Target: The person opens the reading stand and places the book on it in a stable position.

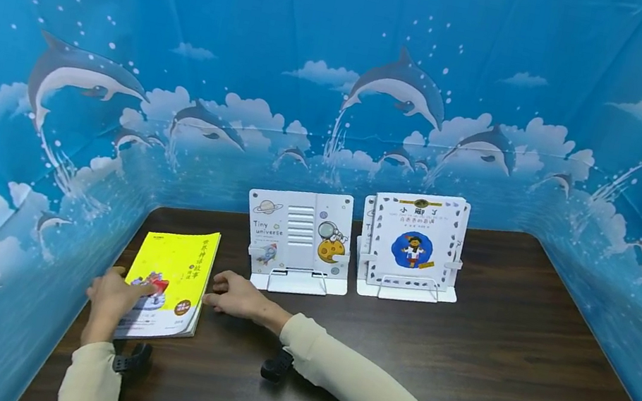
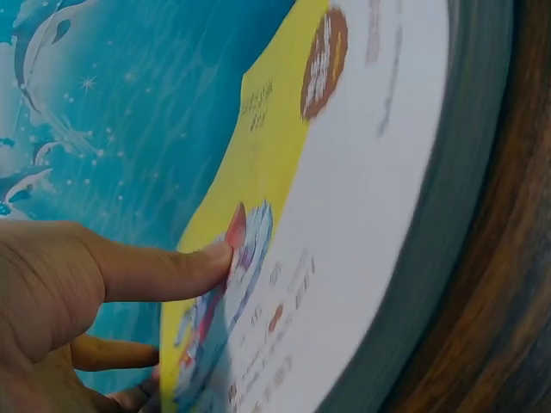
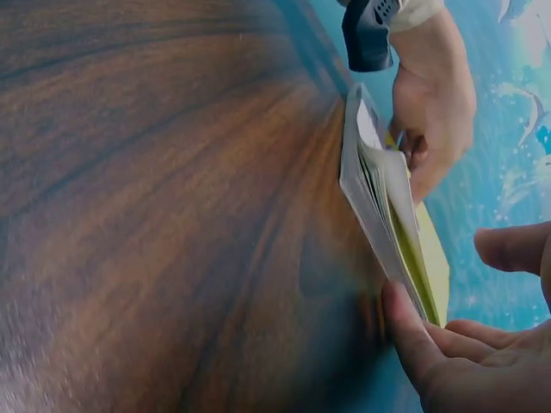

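Observation:
A yellow and white paperback book [image 1: 169, 274] lies at the left of the dark wooden table. My left hand [image 1: 111, 301] grips its left edge, the thumb pressed flat on the cover picture and the other fingers at the side, as the left wrist view shows. At the opposite edge is my right hand [image 1: 239, 297]; its fingertips [image 3: 398, 303] touch the side of the book while the thumb [image 3: 508, 248] stands apart from it. Seen from the right wrist, the page edges [image 3: 387, 202] bulge and fan slightly beneath the cover.
A white book stand [image 1: 298, 236] printed with planets and an astronaut stands bare at the back. To its right, a second stand [image 1: 420, 294] holds a white picture book [image 1: 416, 235] upright. A blue dolphin-print curtain [image 1: 347, 54] encloses the table [image 1: 490, 374] at the back and sides.

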Demonstrator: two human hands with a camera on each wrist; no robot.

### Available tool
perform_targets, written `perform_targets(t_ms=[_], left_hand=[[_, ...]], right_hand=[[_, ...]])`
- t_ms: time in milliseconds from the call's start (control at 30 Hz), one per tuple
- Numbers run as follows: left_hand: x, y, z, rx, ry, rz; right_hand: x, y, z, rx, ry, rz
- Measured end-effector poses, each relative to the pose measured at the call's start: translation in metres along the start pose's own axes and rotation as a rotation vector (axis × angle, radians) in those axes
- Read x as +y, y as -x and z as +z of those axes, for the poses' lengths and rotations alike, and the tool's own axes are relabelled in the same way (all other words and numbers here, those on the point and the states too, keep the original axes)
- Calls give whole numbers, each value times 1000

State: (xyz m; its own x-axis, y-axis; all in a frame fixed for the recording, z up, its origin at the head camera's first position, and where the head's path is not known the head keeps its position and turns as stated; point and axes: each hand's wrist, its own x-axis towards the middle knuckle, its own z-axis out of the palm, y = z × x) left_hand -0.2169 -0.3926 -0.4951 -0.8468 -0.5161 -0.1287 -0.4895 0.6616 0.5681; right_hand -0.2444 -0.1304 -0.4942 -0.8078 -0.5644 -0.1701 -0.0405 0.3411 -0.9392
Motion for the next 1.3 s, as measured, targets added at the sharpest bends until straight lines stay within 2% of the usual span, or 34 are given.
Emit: perform_targets(t_ms=[133, 367, 567, 733, 967, 1167, 1300], left_hand=[[3, -2, 4, -1, 33, -12], [3, -3, 11, 33, 188, -20], [-4, -3, 12, -15, 316, -3], [-8, -3, 10, -40, 373, 19], [-7, -3, 9, -36, 430, 22], [-2, 2, 12, -37, 468, 43], [2, 3, 14, -38, 548, 71]], right_hand=[[-1, 0, 5, -8, -9, 0], [-1, 1, 6, -3, -69, -2], [2, 2, 5, 34, -71, 22], [4, 1, 5, 60, -75, 32], [8, -1, 4, 55, -69, -30], [10, -4, 2, 41, -150, -57], [12, -6, -4, 22, -198, -73]])
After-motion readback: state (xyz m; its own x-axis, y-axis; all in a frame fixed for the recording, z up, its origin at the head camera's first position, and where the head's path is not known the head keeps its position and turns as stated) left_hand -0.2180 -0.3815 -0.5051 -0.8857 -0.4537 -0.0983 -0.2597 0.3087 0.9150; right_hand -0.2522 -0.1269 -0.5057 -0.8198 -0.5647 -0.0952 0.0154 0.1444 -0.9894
